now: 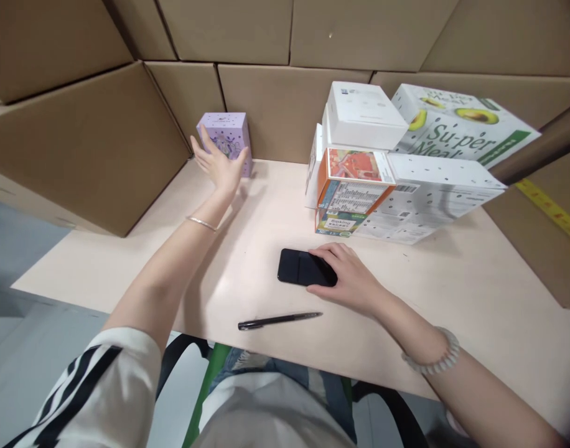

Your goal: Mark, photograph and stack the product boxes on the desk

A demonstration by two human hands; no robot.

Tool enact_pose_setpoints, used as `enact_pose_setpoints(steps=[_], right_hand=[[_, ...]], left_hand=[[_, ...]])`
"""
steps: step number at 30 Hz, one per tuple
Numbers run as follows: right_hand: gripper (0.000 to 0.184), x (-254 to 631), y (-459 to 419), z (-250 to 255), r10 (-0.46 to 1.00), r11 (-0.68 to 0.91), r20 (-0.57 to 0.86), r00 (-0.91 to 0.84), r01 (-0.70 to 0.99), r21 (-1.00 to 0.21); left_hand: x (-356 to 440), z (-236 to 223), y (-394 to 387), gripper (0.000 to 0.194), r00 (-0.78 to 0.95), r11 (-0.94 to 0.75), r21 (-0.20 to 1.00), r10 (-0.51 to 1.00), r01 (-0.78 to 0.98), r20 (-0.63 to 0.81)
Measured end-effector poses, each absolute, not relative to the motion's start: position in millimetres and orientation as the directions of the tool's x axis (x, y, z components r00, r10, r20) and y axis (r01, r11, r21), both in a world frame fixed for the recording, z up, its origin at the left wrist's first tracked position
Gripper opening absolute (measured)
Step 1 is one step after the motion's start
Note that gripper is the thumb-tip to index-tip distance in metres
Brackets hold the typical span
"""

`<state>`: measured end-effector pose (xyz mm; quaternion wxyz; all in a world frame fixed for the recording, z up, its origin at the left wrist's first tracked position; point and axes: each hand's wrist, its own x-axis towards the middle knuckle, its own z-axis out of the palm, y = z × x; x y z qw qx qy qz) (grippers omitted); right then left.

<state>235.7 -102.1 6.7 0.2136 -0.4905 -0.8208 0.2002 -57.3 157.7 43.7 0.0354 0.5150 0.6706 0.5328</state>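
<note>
A purple box (242,140) stands upright at the back left of the table, near the cardboard wall. My left hand (218,163) reaches in front of it with the fingers spread; whether it touches the box I cannot tell. A black smartphone (296,266) lies on the table, screen up. My right hand (348,275) grips its right end, thumb on the near edge and fingers on the far edge. Closer to me lies a black pen (280,320), apart from both hands.
Cardboard boxes (261,112) wall in the table (266,218) at back and sides. At the back right are stacked a white box (366,115), an orange box (355,186), a white dotted box (434,186) and a box with avocado pictures (467,127). Yellow tape (553,208) marks the right wall.
</note>
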Motion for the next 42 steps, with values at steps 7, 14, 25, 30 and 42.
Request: enact_pose_setpoints(steps=[7, 14, 25, 30, 42], right_hand=[[0.055, 230, -100, 0, 0.880, 0.472, 0.225, -0.419, 0.709, -0.524], [0.055, 221, -95, -7, 0.863, 0.505, 0.285, -0.417, 0.717, -0.480], [0.048, 217, -96, -3, 0.872, 0.489, 0.288, -0.395, 0.718, -0.495], [0.075, 212, -100, -2, 0.869, 0.484, 0.382, -0.313, 0.699, -0.527], [0.111, 178, -125, 6, 0.891, 0.413, 0.455, 0.001, 0.417, -0.810]], left_hand=[[-54, 39, 178, 0.140, -0.541, -0.007, 0.807, 0.738, 0.590, 0.403], [-38, 32, 174, 0.118, -0.559, -0.048, 0.812, 0.701, 0.582, 0.443], [-63, 16, 88, 0.114, -0.236, -0.351, 0.635, 0.719, 0.689, 0.653], [-63, 20, 19, 0.116, -0.038, -0.566, 0.590, 0.702, 0.576, 0.711], [-22, 33, -74, 0.124, 0.109, -0.759, 0.589, 0.634, 0.277, 0.766]])
